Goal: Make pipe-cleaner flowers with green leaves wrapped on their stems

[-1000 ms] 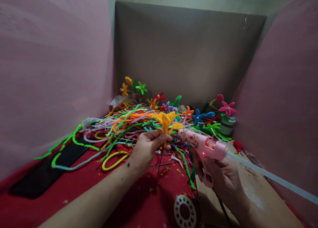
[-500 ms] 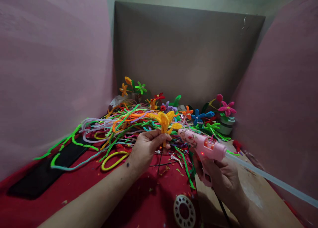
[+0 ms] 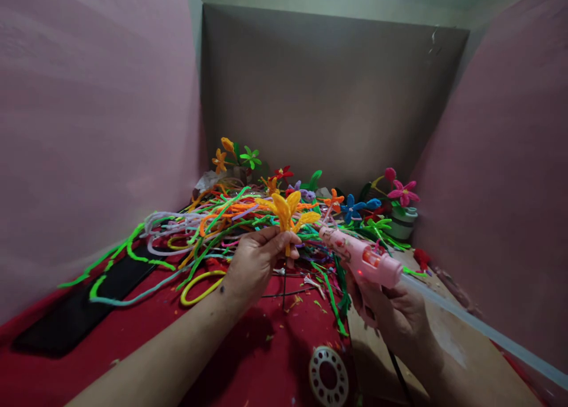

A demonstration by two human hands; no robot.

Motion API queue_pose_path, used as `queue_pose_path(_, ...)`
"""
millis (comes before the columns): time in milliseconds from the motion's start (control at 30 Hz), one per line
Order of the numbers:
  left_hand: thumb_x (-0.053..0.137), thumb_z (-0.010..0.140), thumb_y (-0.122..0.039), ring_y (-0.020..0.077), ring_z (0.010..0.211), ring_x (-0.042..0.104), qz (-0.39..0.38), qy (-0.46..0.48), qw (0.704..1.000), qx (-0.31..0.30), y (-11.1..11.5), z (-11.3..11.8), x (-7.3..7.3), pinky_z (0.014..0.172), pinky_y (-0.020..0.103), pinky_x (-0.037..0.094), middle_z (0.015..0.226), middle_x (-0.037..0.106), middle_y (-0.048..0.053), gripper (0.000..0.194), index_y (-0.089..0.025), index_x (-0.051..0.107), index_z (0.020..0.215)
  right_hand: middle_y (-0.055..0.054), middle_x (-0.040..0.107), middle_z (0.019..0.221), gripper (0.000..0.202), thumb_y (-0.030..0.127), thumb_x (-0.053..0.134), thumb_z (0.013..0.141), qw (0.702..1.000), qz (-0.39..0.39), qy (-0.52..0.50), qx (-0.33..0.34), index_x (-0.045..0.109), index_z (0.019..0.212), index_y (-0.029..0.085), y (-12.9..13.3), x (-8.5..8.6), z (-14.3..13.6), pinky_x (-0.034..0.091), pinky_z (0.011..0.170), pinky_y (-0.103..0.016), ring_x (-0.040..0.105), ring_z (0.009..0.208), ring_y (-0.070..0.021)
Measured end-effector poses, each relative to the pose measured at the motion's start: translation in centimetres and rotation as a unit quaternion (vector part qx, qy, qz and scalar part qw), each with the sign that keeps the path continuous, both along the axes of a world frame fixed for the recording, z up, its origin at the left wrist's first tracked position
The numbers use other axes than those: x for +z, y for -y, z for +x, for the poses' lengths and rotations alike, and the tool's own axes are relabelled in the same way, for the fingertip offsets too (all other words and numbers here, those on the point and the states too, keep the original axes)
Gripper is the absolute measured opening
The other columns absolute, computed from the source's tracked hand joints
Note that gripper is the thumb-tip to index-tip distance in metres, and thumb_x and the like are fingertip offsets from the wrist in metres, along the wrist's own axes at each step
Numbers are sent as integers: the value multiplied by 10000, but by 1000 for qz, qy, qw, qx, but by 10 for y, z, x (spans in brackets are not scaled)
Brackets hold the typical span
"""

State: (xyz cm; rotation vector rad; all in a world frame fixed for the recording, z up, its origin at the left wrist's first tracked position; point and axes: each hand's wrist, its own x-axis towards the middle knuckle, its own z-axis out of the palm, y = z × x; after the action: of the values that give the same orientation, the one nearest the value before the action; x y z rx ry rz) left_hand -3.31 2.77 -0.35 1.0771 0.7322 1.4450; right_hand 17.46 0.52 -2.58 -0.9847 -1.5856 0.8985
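Note:
A yellow pipe-cleaner flower (image 3: 286, 212) with a thin dark stem stands upright in my left hand (image 3: 261, 259), its base pinched between thumb and fingers. My right hand (image 3: 394, 312) is wrapped round the handle of a pink glue gun (image 3: 359, 256). The gun's nozzle points left toward the flower and sits a little to the right of its petals, apart from them. A small red light glows on the gun, and a long clear glue stick (image 3: 483, 324) sticks out of its back. Part of the handle is hidden by my fingers.
A heap of coloured pipe cleaners (image 3: 222, 217) spreads behind my hands. Several finished flowers stand along the back, with a pink one (image 3: 403, 192) by a pale pot (image 3: 403, 223). A black slab (image 3: 75, 312) lies at left, a holed white ring (image 3: 328, 376) in front.
My left hand has shifted slightly left and turned the flower, so its petals look more spread. The glue gun has moved only slightly and still points at the flower.

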Motion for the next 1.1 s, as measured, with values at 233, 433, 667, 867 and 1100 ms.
queue_pose_path(233,659,704,-257,105,537,514,5,9,1000,5,5,5,8,530,225,400,588,597,20,138,-121,674,688,-64,642,916,250,306,606,759,964,153,195,-96,636,994,226,10,13,47,459,753,-327,583,852,-236)
queue_pose_path(433,657,702,-246,106,560,518,-8,-11,1000,10,7,8,10,529,209,406,621,614,23,116,-134,688,703,-92,614,959,352,342,538,790,877,109,395,-251,591,1107,199,49,-33,133,484,722,-314,603,873,-232)
queue_pose_path(667,673,692,-268,124,578,522,-9,-21,1000,-3,7,12,5,530,220,426,634,621,36,123,-148,700,696,-73,598,851,370,431,472,826,820,46,492,-288,597,1079,193,50,-48,166,471,632,-307,611,727,-211)
queue_pose_path(867,668,707,-251,103,568,549,-3,-4,999,-36,9,17,0,573,200,439,580,622,34,137,-121,705,689,-131,600,890,311,367,498,786,783,102,541,-290,646,970,165,37,-35,161,467,702,-398,563,822,-282)
queue_pose_path(1100,686,700,-234,81,552,557,-21,63,991,-115,19,18,1,529,197,452,714,671,47,113,-123,706,701,-65,646,867,213,315,497,828,972,71,204,-90,687,879,233,41,11,35,473,703,-327,593,809,-215)
